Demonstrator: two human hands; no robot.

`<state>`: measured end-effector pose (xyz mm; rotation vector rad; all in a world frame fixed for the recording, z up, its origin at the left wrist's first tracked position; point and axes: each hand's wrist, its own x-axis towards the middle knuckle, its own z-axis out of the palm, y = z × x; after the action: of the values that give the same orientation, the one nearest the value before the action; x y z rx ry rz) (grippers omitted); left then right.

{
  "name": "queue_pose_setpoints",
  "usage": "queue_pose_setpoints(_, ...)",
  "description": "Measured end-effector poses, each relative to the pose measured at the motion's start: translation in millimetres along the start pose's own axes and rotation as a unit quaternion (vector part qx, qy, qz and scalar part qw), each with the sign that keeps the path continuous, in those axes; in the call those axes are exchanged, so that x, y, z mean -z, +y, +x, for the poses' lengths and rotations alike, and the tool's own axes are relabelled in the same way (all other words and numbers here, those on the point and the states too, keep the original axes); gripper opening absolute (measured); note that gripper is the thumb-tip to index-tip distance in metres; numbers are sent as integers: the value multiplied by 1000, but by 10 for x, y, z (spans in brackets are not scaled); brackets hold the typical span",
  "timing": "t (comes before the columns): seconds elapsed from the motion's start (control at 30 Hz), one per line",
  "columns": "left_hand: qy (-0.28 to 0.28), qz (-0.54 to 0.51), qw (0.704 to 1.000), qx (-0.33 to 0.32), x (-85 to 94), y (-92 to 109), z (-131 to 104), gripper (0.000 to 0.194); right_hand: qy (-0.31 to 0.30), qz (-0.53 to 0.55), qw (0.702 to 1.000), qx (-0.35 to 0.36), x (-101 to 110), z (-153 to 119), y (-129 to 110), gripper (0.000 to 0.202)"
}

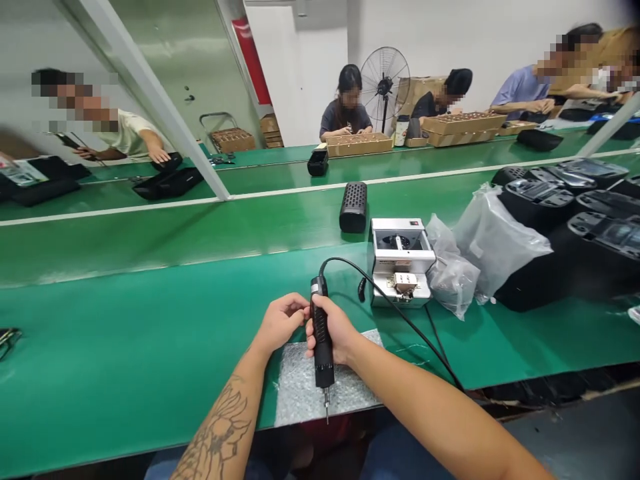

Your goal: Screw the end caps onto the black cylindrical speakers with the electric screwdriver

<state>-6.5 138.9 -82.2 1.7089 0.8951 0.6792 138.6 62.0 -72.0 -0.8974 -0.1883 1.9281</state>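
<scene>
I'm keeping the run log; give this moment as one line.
right hand: grips electric screwdriver, bit down; left hand: close beside screwdriver, contact unclear; green bench: bubble wrap, screw feeder

The screwdriver [323, 343] is black, the tabletop [150, 340] green.
</scene>
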Motion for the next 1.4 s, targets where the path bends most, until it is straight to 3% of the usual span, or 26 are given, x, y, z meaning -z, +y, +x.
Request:
queue_pose_setpoints(0.4, -26, -38, 999, -20, -15, -12, 21, 8, 28, -79, 995, -58, 84, -79, -118, 57)
queue_pose_setpoints(0.67, -17, -56, 998, -32, -86, 11, 7, 13, -1, -31, 1000, -3, 112, -127, -153, 43)
queue_pose_setpoints(0.93, -73, -68, 994, -46, -95, 40, 7, 49, 8, -24, 997, 75, 137, -139, -253, 37)
queue_pose_setpoints(1.4, -61, -35, 997, -44, -120, 42, -9, 39, 37, -59, 994, 81, 133, -148, -192, 35)
